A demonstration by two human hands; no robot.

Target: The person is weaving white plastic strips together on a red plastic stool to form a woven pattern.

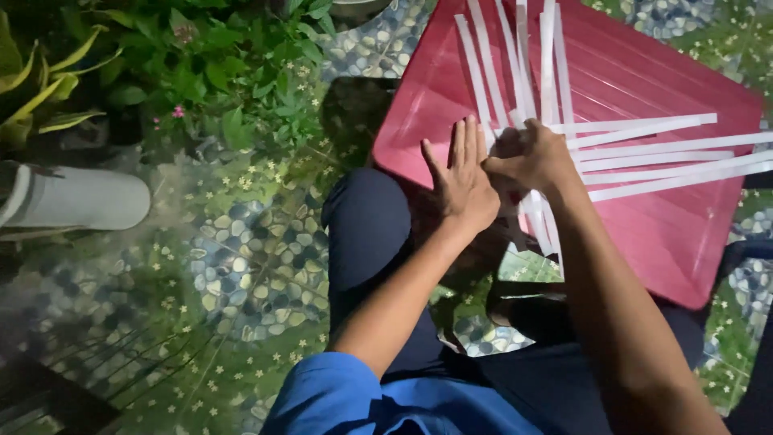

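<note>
Lying crossed on a red plastic board [644,217], the white strips [644,149] fan upward and rightward (their ends overhang its edges). The right hand [527,157] is curled, pinching strips at the crossing; the left hand [460,181] rests flat, fingers spread, beside it. Green plants [225,72] border the pebble-patterned floor [241,266].

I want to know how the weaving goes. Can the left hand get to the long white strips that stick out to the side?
Probably yes. The left hand lies flat on the red board, but the right hand sits between it and the sideways white strips. It would likely have to reach over or around it.
</note>
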